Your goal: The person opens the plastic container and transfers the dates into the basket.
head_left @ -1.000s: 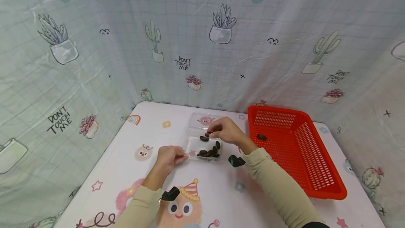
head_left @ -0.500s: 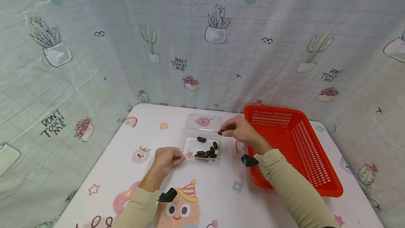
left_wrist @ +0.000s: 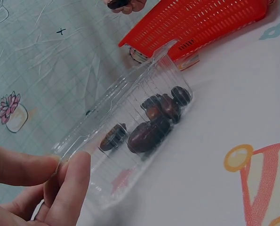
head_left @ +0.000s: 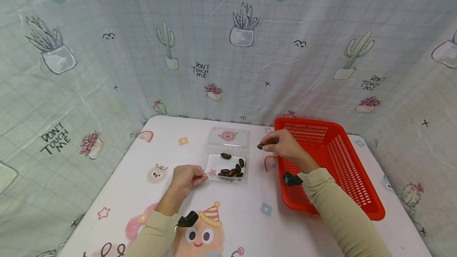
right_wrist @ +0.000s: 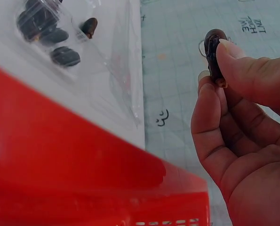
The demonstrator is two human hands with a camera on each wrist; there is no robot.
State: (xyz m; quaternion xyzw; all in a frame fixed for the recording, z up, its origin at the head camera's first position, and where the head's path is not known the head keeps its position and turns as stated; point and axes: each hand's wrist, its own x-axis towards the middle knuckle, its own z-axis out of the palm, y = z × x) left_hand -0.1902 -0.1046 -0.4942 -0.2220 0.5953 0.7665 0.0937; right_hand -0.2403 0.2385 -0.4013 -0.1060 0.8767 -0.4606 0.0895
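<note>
My left hand point(head_left: 186, 178) pinches the near left corner of a clear plastic clamshell box point(head_left: 216, 165), whose lid point(head_left: 228, 137) lies open at the back. Several dark brown dates point(left_wrist: 149, 134) rest inside, most of them bunched toward the near right corner, and one date point(head_left: 225, 156) lies apart near the hinge side. Between thumb and fingertips, my right hand point(head_left: 283, 146) holds up a single date point(right_wrist: 214, 49). That hand hovers between the box and the red basket point(head_left: 285, 193), overlapping the basket's left rim in the head view.
The red basket with slotted walls stands on the right of the white patterned table point(head_left: 246, 217). A printed cloth point(head_left: 185, 43) hangs behind and at both sides. Each wrist carries a small black camera point(head_left: 188, 219).
My right hand has lifted a date from the box and moved right toward the basket. A date seen in the basket earlier is now out of sight behind my hand. My left hand keeps its grip.
</note>
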